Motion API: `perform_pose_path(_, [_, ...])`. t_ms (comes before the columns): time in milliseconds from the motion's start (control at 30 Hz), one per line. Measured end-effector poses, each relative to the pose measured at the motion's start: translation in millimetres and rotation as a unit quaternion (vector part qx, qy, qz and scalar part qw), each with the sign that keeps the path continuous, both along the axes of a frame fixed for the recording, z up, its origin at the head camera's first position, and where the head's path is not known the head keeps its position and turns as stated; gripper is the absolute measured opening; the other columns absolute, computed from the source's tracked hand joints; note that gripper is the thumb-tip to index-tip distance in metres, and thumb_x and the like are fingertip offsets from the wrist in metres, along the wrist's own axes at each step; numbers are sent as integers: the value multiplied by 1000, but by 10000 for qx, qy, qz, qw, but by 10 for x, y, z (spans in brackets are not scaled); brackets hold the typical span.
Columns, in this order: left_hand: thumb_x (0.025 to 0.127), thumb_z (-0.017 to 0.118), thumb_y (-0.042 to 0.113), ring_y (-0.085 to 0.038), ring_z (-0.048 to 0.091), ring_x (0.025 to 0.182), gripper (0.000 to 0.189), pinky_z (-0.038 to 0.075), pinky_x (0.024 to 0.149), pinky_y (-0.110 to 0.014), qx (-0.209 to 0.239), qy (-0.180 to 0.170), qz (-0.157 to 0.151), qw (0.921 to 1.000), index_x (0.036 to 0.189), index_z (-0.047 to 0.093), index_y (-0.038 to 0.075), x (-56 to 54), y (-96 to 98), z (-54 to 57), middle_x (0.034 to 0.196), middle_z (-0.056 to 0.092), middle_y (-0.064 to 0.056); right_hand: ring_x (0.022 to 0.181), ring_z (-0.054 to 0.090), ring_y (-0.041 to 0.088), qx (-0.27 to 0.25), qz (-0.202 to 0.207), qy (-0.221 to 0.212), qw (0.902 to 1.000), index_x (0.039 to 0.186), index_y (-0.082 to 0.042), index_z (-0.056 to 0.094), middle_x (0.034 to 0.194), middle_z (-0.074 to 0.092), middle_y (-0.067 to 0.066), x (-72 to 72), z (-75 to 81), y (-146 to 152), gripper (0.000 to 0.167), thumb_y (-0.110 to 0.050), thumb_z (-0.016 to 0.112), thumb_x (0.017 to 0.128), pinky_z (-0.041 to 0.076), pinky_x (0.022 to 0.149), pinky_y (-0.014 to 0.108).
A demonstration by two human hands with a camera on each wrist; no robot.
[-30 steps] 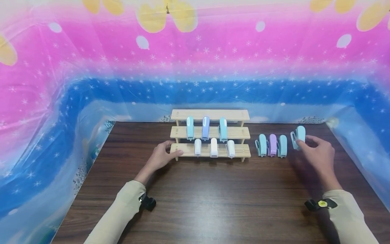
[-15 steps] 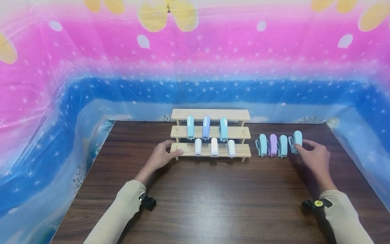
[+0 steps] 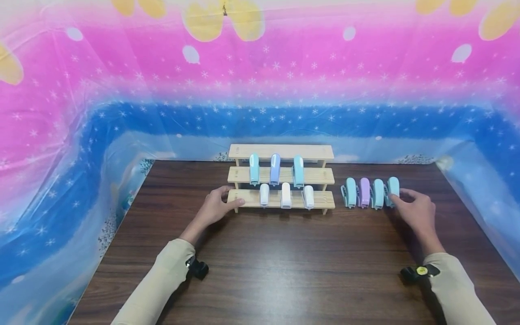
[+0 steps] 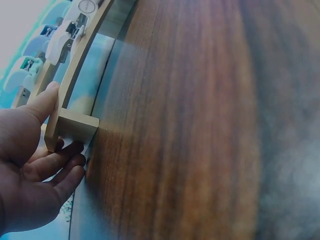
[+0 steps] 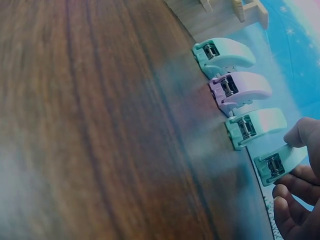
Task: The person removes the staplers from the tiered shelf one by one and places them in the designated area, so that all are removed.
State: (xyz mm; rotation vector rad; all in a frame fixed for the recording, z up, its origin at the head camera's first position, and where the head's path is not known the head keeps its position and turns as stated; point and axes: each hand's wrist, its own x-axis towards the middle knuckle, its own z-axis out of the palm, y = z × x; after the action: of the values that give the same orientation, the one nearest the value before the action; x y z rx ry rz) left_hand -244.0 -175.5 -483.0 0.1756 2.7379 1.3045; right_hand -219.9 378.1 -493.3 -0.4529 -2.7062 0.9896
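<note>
My right hand pinches a teal mini stapler between thumb and fingers at the right end of a row on the table. To its left in that row stand a second teal stapler, a purple stapler and another teal stapler. In the right wrist view the held stapler is beside its neighbour. My left hand grips the left end of the three-tier wooden rack, thumb on the bottom board and fingers curled under it, as the left wrist view shows.
On the rack's middle board stand two teal staplers and a blue-violet stapler. Two white staplers and a pale pinkish stapler sit on the bottom board. A patterned cloth rises behind the dark wooden table.
My right hand has carried the teal stapler left and down, to beside the row on the table. My left hand keeps its hold on the rack.
</note>
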Motion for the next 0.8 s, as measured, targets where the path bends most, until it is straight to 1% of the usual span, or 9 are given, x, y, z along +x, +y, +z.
perform_pose_path(133, [93,75,44,-28,65,107,67,52,89,-44,-11,39,-9,10000,140,57,0,0,-1,5,129,67,-19,74,65,27,40,78,12,10000,138,2,61,96,74,24,-14,-13,5,68,-51,62,97,44,70,35])
perform_pose_path(200, [92,76,44,-28,65,107,67,52,89,-43,8,30,21,10000,139,57,0,4,2,8,128,67,-18,76,65,26,45,89,14,9999,138,2,61,97,74,24,-20,-15,2,69,-52,62,97,45,73,36])
perform_pose_path(267, [92,76,43,-28,65,108,66,52,89,-43,8,16,25,10000,139,57,0,7,3,10,129,67,-18,82,64,29,44,75,-2,10000,138,3,61,100,73,25,-24,-18,-1,69,-53,62,97,45,75,38])
perform_pose_path(367, [92,76,43,-29,65,109,66,52,90,-44,23,-15,40,10000,139,58,1,11,5,9,129,67,-18,94,63,35,19,54,-27,10000,138,3,60,107,72,28,-17,-21,-11,69,-52,62,97,46,80,45])
perform_pose_path(433, [92,76,43,-29,65,112,67,52,92,-45,13,-10,28,10000,140,57,0,11,5,6,131,66,-19,104,62,41,-39,57,-42,10000,138,4,60,114,70,30,-8,-22,-17,68,-50,62,97,47,87,53])
perform_pose_path(533, [92,76,45,-30,65,114,69,52,93,-46,6,-3,23,10000,140,56,0,9,8,4,132,65,-20,119,56,47,-133,51,-79,9999,139,6,59,125,65,32,5,-26,-24,68,-49,62,97,43,98,62])
perform_pose_path(600, [92,76,46,-31,64,115,70,52,93,-46,-15,8,16,10000,141,56,0,3,7,1,133,65,-20,124,52,48,-184,43,-123,9997,139,6,58,131,61,33,9,-31,-24,69,-48,62,98,40,102,64])
perform_pose_path(800, [92,76,46,-29,65,112,69,52,92,-45,-13,-30,32,10000,141,56,1,-2,5,-6,132,66,-18,130,48,51,-203,71,-235,9995,141,6,56,138,56,34,13,-44,-6,72,-51,61,98,38,103,66])
